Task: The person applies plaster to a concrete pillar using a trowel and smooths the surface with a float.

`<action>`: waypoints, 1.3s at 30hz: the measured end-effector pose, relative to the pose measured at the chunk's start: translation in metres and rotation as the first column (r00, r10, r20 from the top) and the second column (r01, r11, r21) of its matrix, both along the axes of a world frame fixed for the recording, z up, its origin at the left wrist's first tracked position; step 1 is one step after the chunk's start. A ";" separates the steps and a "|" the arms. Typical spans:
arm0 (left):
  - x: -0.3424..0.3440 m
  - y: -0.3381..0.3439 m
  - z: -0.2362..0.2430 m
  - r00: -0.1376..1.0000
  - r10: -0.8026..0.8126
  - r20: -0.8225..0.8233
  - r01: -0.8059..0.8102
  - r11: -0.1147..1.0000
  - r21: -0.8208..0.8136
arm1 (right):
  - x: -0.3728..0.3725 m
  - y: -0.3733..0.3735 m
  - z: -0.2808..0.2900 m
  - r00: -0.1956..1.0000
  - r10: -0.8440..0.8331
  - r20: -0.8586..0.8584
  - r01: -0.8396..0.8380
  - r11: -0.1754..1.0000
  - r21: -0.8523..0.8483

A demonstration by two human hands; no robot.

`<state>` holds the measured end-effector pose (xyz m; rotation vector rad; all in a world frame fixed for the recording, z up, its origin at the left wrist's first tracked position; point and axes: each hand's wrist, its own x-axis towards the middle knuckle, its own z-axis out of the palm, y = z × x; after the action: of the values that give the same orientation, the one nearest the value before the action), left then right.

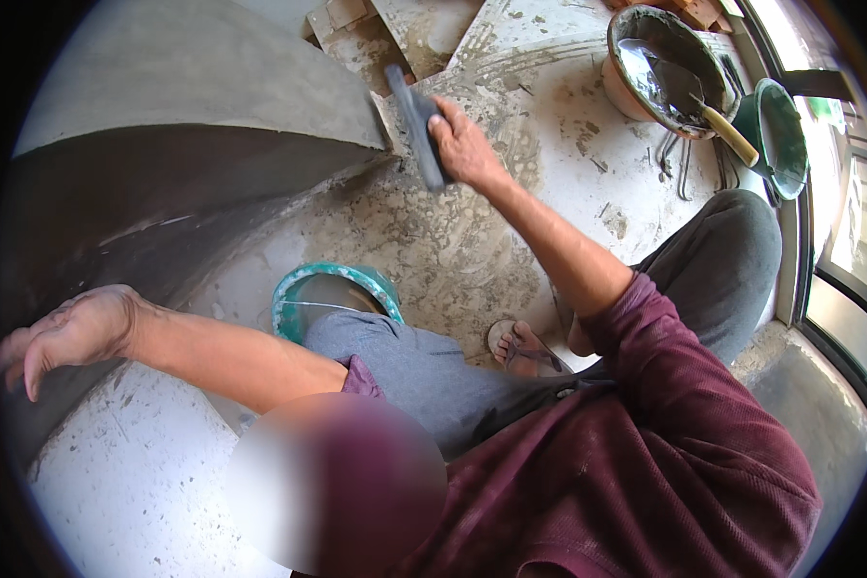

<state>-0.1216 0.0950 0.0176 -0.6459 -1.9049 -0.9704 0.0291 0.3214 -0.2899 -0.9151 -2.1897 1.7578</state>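
My right hand (pixel 467 144) is closed round a plastering float (pixel 417 130), a flat dark-grey board seen nearly edge-on. It is held up past the corner of a smooth grey cement structure (pixel 212 82), apart from it as far as I can see. Out to the left, my left hand (pixel 72 337) has its fingers spread and holds nothing. It is close to the dark side face (pixel 135 207) of the structure; whether the fingertips touch it, I cannot tell.
A green bucket (pixel 380 286) stands beside my knee. At the upper right are a tub of wet grey mix (pixel 612 82) with a wooden-handled tool (pixel 727 133) and another green bucket (pixel 790 144). Boards (pixel 429 34) lie at the back on the cement-stained floor (pixel 453 241). A glazed frame (pixel 797 241) borders the right.
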 end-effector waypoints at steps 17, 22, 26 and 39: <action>0.001 0.003 0.004 0.977 0.075 -0.198 -0.105 0.983 -0.148 | -0.025 0.023 0.181 0.877 0.142 -0.458 -0.109 0.989 0.098; -0.009 0.006 0.003 0.937 0.016 -0.348 -0.094 0.974 -0.208 | -0.003 0.002 0.064 0.994 0.094 0.058 -0.069 0.937 -0.343; -0.008 0.010 -0.002 0.945 -0.022 -0.327 -0.041 0.982 -0.184 | 0.000 -0.012 0.109 0.982 0.148 -0.117 -0.154 0.987 -0.043; -0.003 0.005 0.002 0.958 -0.084 -0.273 0.042 0.987 -0.154 | -0.021 0.033 0.051 0.998 0.045 -0.048 -0.055 0.968 -0.246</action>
<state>-0.1250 0.0998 0.0200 -0.8866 -1.7228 -0.7381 0.0085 0.3549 -0.2391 -0.8703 -2.0156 2.0893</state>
